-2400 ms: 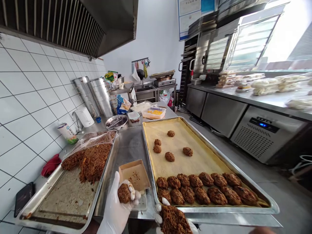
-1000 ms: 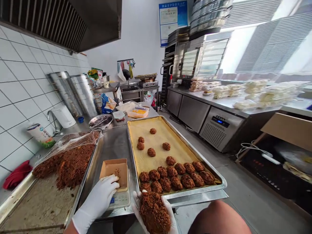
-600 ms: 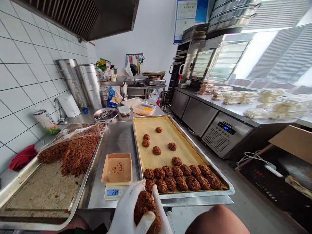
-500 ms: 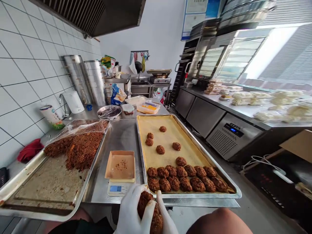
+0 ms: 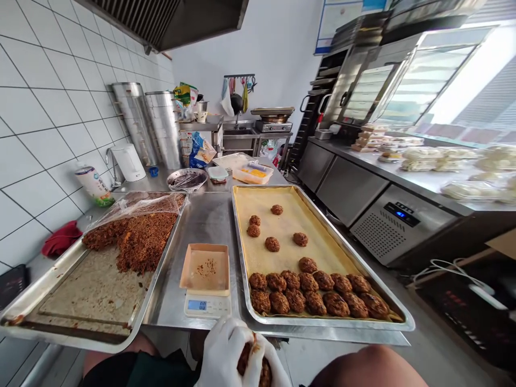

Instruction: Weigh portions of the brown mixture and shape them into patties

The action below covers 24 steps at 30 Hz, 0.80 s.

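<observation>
Low at the front, my left hand (image 5: 221,352) and my right hand (image 5: 277,359), both in white gloves, are closed together around a dark brown ball of shredded mixture (image 5: 244,359). The fingers hide most of the ball. Just beyond my hands stands a white digital scale (image 5: 215,306) reading 0.0, with a square brown paper tray (image 5: 186,269) on it holding a few crumbs. Right of it, a lined baking tray (image 5: 278,320) carries two rows of similar balls (image 5: 308,282) along its near end and several more scattered farther up.
At left, a large metal tray (image 5: 86,320) holds a heap of loose brown mixture (image 5: 147,242) partly under plastic wrap (image 5: 155,200). A red cloth (image 5: 62,239) and a canister (image 5: 93,185) lie beside it. Behind are a wrapped bowl (image 5: 187,180) and a plastic container (image 5: 253,173).
My hands have closed further over the ball, covering more of it, and sit slightly lower. The whole view has shifted a little, with the trays now farther right.
</observation>
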Each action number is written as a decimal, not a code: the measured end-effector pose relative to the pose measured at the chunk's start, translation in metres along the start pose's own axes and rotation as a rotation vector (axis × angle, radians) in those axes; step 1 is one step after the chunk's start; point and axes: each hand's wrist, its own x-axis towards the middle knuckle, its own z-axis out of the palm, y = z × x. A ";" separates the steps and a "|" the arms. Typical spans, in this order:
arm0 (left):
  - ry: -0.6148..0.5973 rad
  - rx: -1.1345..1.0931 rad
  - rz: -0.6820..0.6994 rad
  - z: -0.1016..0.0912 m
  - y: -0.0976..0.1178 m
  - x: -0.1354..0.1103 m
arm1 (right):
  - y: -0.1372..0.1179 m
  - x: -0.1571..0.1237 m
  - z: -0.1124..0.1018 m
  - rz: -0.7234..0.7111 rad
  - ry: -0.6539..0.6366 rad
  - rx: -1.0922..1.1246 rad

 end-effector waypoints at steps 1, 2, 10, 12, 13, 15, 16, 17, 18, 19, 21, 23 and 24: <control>-0.002 0.008 0.015 -0.002 -0.001 0.001 | 0.002 0.001 0.000 0.015 0.013 -0.006; -0.006 0.019 0.028 -0.003 -0.002 0.002 | 0.003 0.002 0.000 0.033 0.022 -0.015; -0.103 -0.079 0.009 -0.022 0.003 0.017 | 0.000 -0.012 0.020 0.092 -0.106 0.028; -0.102 -0.022 0.085 -0.025 0.003 0.021 | -0.002 -0.013 0.021 0.023 -0.109 0.025; -0.088 0.040 0.101 -0.026 0.003 0.022 | -0.003 -0.013 0.022 -0.034 -0.097 0.005; -0.093 0.166 0.075 -0.026 0.002 0.021 | -0.004 -0.011 0.021 -0.141 -0.064 -0.078; -0.119 0.209 0.039 -0.025 0.002 0.020 | -0.004 -0.010 0.022 -0.188 -0.052 -0.136; -0.151 0.240 0.003 -0.025 0.002 0.019 | -0.004 -0.009 0.022 -0.224 -0.044 -0.196; -0.175 0.266 -0.029 -0.024 0.002 0.018 | -0.004 -0.008 0.022 -0.250 -0.041 -0.251; -0.184 0.287 -0.051 -0.024 0.002 0.017 | -0.004 -0.008 0.023 -0.269 -0.044 -0.293; -0.153 0.301 -0.073 -0.024 0.004 0.017 | -0.003 -0.008 0.024 -0.289 -0.072 -0.326; -0.107 0.248 -0.077 -0.024 0.005 0.017 | -0.002 -0.010 0.024 -0.272 -0.109 -0.295; -0.089 0.205 -0.082 -0.025 0.006 0.017 | -0.001 -0.012 0.023 -0.251 -0.125 -0.266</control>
